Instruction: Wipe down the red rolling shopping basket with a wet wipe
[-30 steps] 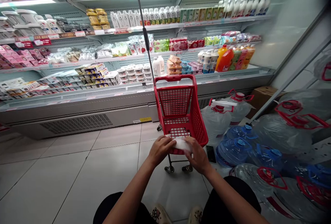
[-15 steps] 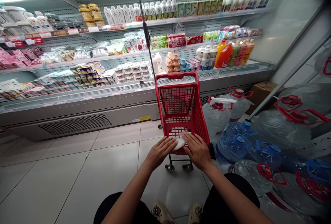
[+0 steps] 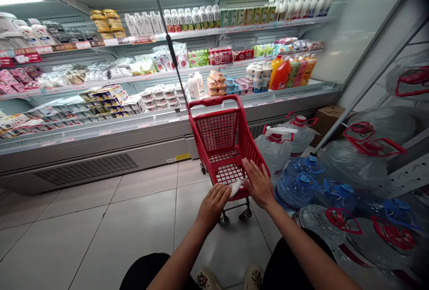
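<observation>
Cart (image 3: 219, 140) swung left | cloth (image 3: 235, 187) slants up-right; left hand (image 3: 214, 201) grips it

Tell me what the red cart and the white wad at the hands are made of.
The cart: moulded plastic, slightly glossy red, going by its one-piece lattice walls. The wad: soft, matte white, crumpled under the left hand; cloth or paper, cannot tell which.

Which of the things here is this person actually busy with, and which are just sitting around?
In hand: red shopping cart; white cloth, held by the left hand; right hand flat on the cart's edge.
Just around: water jugs; chiller shelves; juice bottles; cardboard box.
</observation>
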The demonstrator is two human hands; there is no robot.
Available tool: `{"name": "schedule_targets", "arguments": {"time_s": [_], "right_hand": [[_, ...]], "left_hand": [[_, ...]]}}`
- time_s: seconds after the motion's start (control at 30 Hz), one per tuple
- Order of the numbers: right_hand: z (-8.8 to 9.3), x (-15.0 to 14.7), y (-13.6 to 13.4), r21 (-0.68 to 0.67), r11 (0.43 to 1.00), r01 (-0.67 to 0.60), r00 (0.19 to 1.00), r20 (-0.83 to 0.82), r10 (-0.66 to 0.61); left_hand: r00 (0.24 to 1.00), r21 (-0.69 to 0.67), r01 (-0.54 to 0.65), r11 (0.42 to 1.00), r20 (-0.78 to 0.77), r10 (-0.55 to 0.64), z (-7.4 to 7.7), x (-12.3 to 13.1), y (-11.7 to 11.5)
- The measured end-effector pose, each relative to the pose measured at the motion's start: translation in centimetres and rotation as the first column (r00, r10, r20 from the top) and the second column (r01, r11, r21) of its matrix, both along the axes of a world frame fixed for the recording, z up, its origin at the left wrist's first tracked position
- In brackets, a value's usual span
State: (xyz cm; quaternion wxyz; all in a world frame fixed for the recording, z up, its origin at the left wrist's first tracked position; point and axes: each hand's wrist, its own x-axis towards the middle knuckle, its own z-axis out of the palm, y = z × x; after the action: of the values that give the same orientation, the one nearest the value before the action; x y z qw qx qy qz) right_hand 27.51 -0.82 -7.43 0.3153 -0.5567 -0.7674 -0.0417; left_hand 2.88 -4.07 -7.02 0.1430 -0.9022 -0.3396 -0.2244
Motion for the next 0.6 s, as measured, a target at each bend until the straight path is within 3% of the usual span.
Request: {"name": "schedule_targets", "arguments": {"time_s": [0.1,0.17,0.27,0.4,0.47,0.6], "right_hand": [[0.4,-0.5,1.3,-0.067,0.976,0.207,0.961,-0.17,-0.216],[0.4,-1.3,1.7,-0.072,0.975,0.212,0.962,-0.162,-0.221],[0.2,-2.0,1.9,-0.042,0.984,0.175,0.979,-0.099,-0.179],[-0.3,-1.4,2.8,-0.053,0.985,0.162,0.983,-0.078,-0.166],[-0.4,-1.2,3.6,-0.061,0.986,0.156,0.985,-0.063,-0.159],[0.2,-3.1,4.0,-0.06,0.986,0.153,0.987,-0.032,-0.155]], "left_hand": [[0.995,0.07,0.054,0.996,-0.09,-0.048,0.1,1.6,-1.1],[0.982,0.085,0.116,0.99,-0.157,-0.102,0.6,1.4,-1.1],[0.969,0.056,0.151,0.987,-0.206,-0.136,1.9,-1.0,0.8],[0.988,0.05,-0.047,0.998,-0.144,0.054,3.7,-5.3,5.5],[0.981,0.064,-0.164,0.984,-0.093,0.169,3.8,-6.1,6.9],[0.971,0.088,-0.235,0.968,-0.024,0.238,2.0,-3.5,5.4]]}}
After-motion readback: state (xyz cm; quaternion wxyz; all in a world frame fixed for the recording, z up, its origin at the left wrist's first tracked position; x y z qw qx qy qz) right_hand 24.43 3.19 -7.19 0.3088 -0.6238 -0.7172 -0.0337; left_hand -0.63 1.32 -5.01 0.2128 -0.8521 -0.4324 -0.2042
